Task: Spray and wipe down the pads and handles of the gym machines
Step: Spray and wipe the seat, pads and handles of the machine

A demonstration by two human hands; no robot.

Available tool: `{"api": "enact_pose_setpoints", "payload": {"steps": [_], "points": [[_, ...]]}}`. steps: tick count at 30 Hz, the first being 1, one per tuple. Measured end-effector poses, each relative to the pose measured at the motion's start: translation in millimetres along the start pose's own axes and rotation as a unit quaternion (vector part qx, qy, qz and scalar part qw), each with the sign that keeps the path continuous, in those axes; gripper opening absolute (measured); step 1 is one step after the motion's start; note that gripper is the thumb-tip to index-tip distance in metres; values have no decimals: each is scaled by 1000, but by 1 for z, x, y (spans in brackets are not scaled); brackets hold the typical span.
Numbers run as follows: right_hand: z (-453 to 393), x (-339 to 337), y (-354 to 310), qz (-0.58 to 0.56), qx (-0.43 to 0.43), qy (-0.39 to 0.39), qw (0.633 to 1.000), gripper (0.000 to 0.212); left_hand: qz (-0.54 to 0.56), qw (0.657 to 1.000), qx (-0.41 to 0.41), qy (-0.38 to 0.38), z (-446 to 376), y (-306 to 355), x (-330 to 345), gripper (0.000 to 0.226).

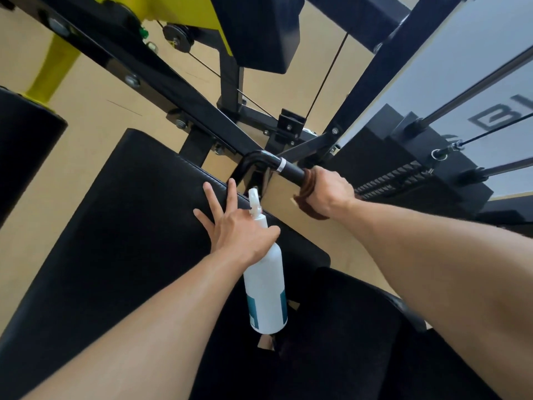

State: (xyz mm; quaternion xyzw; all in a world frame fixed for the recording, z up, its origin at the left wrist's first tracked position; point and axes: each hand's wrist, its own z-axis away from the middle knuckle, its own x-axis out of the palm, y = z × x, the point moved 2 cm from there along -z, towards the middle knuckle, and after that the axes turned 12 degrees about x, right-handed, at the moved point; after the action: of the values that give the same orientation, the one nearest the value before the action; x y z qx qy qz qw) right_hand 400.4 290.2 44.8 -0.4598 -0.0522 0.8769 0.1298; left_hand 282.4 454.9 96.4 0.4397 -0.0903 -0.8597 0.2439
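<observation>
A large black back pad fills the middle left of the head view. My left hand lies on its right edge with fingers spread straight, while the thumb hooks the neck of a white spray bottle that hangs down beside the pad. My right hand grips a brown cloth wrapped round the black handle, a curved bar sticking out to the right of the pad. A black seat pad lies below both arms.
A weight stack with chrome guide rods and a cable stands at the right. Black frame beams cross overhead, with a yellow frame part at the upper left. Another black pad sits at the top, a roller pad at the left.
</observation>
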Motion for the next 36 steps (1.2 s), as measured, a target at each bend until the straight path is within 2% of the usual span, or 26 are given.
{"api": "enact_pose_setpoints", "payload": {"steps": [5,8,11,13,15,17,19,20,22,25,26,28,31,34,36], "points": [[0,-5,-86,-37,-102,45,993,18,9,1000,-9,-11,-1,-3,3,70],[2,-4,-64,-27,-112,25,993,17,29,999,-2,-15,1,-4,2,72],[6,0,-3,5,-49,14,999,25,65,998,3,-8,10,-3,-3,66],[11,-2,27,28,7,11,1000,30,140,990,-3,26,23,-3,-5,59],[21,-9,41,35,67,-5,997,29,245,967,-2,71,47,0,-3,62],[35,-19,43,50,118,-3,992,20,356,929,-1,104,73,-1,7,63],[57,-36,41,59,149,-11,987,8,431,894,-50,110,100,2,16,56],[72,-48,40,57,149,-27,987,4,430,894,-62,112,113,3,16,53],[101,-76,31,63,99,-61,991,13,412,902,-63,116,139,4,12,50],[155,-120,22,129,-3,-89,988,18,373,922,-53,84,173,5,15,68],[173,-130,22,184,-48,-96,977,23,354,932,-39,65,185,6,18,74],[208,-142,29,289,-126,-119,942,33,300,953,-5,34,209,10,22,73],[253,-155,44,422,-158,-167,877,31,236,971,36,20,244,16,30,58],[288,-162,50,491,-145,-121,850,32,227,971,64,34,270,22,45,50],[313,-164,49,485,-155,-70,858,28,215,972,76,48,282,30,56,47]]}}
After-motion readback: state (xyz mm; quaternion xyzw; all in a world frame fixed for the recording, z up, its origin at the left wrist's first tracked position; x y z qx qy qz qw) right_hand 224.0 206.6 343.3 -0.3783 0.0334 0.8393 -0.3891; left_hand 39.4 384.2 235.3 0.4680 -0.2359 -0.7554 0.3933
